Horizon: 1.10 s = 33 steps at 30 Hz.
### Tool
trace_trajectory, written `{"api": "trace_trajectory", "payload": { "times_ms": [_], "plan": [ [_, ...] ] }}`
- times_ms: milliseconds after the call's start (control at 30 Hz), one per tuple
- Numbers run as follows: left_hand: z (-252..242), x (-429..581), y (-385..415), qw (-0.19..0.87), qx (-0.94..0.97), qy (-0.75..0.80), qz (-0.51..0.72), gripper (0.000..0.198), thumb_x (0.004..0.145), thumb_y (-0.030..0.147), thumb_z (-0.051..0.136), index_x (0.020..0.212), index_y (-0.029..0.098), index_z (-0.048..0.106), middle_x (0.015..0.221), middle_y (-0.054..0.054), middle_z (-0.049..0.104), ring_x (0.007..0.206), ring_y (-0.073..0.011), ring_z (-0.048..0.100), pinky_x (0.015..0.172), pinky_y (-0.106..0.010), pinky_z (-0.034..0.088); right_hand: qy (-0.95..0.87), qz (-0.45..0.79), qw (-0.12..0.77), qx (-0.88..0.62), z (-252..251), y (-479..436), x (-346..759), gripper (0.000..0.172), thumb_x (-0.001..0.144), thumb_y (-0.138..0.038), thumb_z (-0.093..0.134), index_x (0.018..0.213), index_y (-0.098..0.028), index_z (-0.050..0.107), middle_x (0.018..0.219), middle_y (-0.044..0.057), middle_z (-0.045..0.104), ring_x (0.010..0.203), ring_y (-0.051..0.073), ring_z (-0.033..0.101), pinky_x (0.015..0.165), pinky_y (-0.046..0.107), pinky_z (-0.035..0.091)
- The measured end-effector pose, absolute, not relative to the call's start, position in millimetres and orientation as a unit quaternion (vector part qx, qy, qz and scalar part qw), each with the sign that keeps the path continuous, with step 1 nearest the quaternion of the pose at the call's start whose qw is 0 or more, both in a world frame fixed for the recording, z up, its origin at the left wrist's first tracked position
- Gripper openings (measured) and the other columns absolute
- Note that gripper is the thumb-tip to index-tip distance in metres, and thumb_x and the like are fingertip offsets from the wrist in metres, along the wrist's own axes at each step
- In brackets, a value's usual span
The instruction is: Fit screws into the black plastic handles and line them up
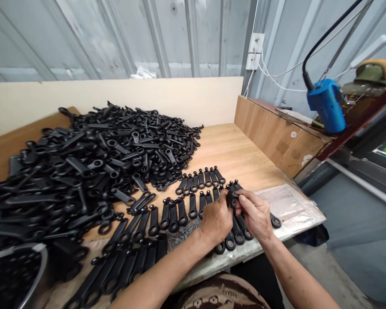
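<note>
My left hand (217,219) is closed around a black lever-shaped part (230,200), one end of which sticks up past the thumb. Against that part, the fingers of my right hand (255,212) are pinched together; whatever sits between them is too small to make out. Beneath and around both hands lie black ring-ended levers (230,243) set side by side, many with a small round knob at the far end. Left of my left wrist is a scatter of small metal screws (184,235), partly hidden by the forearm.
A large heap of black levers (116,150) covers the table's left side. Short rows of levers (201,179) stand out in front of it. A metal bowl (45,274) of small black pieces is at lower left. A blue power tool (327,105) hangs at right above a wooden board (270,128).
</note>
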<state>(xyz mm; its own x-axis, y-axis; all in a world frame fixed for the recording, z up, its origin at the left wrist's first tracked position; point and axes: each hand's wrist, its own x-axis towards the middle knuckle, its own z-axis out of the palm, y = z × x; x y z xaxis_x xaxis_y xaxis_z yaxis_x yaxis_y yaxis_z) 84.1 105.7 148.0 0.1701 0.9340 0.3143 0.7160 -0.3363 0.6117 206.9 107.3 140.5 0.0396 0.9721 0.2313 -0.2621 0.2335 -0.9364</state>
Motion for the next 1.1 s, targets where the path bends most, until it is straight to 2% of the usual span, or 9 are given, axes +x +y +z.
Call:
{"api": "trace_trajectory", "payload": {
  "times_ms": [100,167,233,333,500,700,833,933,1100],
  "plan": [
    [156,78,123,0.195,0.765,0.514,0.337,0.053,0.080,0.025,0.047,0.130,0.012,0.036,0.105,-0.018,0.064,0.088,-0.0286,0.064,0.077,-0.039,0.047,-0.571,0.449,0.559,-0.399,159,128,217,0.021,0.080,-0.035,0.056,0.087,-0.017,0.065,0.058,-0.003,0.054,0.049,0.010,0.051,0.048,0.023,0.044],
    [163,68,130,0.235,0.764,0.491,0.347,0.075,0.075,0.034,0.057,0.138,0.013,0.021,0.128,-0.019,0.049,0.108,-0.0298,0.054,0.090,-0.041,0.041,-0.631,0.372,0.530,-0.426,175,149,223,0.022,0.082,-0.036,0.052,0.078,-0.018,0.064,0.057,-0.003,0.052,0.051,0.010,0.050,0.051,0.022,0.043],
    [169,54,130,0.272,0.730,0.505,0.372,0.089,0.071,0.040,0.063,0.141,0.017,0.012,0.137,-0.018,0.038,0.118,-0.0298,0.045,0.097,-0.044,0.035,-0.677,0.284,0.484,-0.476,187,179,228,0.027,0.084,-0.037,0.047,0.071,-0.018,0.060,0.057,-0.003,0.052,0.053,0.010,0.051,0.054,0.021,0.042],
    [173,25,120,0.326,0.622,0.551,0.450,0.082,0.076,0.041,0.059,0.140,0.024,0.011,0.132,-0.013,0.043,0.112,-0.0248,0.049,0.091,-0.040,0.039,-0.719,0.181,0.348,-0.574,190,239,234,0.032,0.087,-0.036,0.038,0.069,-0.018,0.057,0.060,-0.001,0.055,0.057,0.011,0.053,0.057,0.020,0.040],
    [167,-25,85,0.446,0.398,0.565,0.568,0.070,0.073,0.041,0.063,0.132,0.023,0.030,0.104,-0.007,0.062,0.090,-0.0188,0.060,0.078,-0.029,0.046,-0.731,0.174,0.187,-0.633,154,329,232,0.026,0.080,-0.031,0.050,0.062,-0.015,0.060,0.052,0.001,0.057,0.051,0.011,0.053,0.051,0.021,0.034],
    [160,-79,43,0.392,0.262,0.603,0.644,0.061,0.070,0.036,0.066,0.124,0.021,0.042,0.092,-0.004,0.067,0.078,-0.0169,0.063,0.073,-0.027,0.047,-0.758,0.169,0.036,-0.629,124,347,205,0.033,0.081,-0.035,0.053,0.058,-0.012,0.060,0.043,0.003,0.054,0.038,0.010,0.047,0.046,0.023,0.031],
    [156,-115,20,0.315,0.208,0.584,0.719,0.053,0.069,0.031,0.068,0.118,0.023,0.049,0.085,-0.002,0.069,0.073,-0.0167,0.064,0.072,-0.028,0.049,-0.794,0.093,0.002,-0.601,142,334,185,0.041,0.080,-0.045,0.054,0.053,-0.014,0.058,0.052,0.012,0.058,0.048,0.017,0.054,0.049,0.029,0.030],
    [150,-131,9,0.299,0.180,0.562,0.750,0.050,0.069,0.029,0.068,0.116,0.024,0.052,0.084,-0.003,0.069,0.075,-0.0181,0.063,0.070,-0.028,0.051,-0.819,0.032,0.018,-0.573,158,319,155,0.031,0.081,-0.042,0.054,0.067,-0.016,0.063,0.069,0.016,0.064,0.068,0.025,0.060,0.056,0.032,0.033],
    [141,-142,4,0.301,0.155,0.558,0.757,0.042,0.073,0.026,0.064,0.114,0.024,0.054,0.083,-0.002,0.069,0.080,-0.0180,0.063,0.071,-0.028,0.051,-0.950,0.078,0.033,-0.300,155,283,73,0.013,0.078,-0.024,0.056,0.086,-0.023,0.067,0.092,0.004,0.066,0.088,0.018,0.057,0.074,0.028,0.040]
  ]
}}
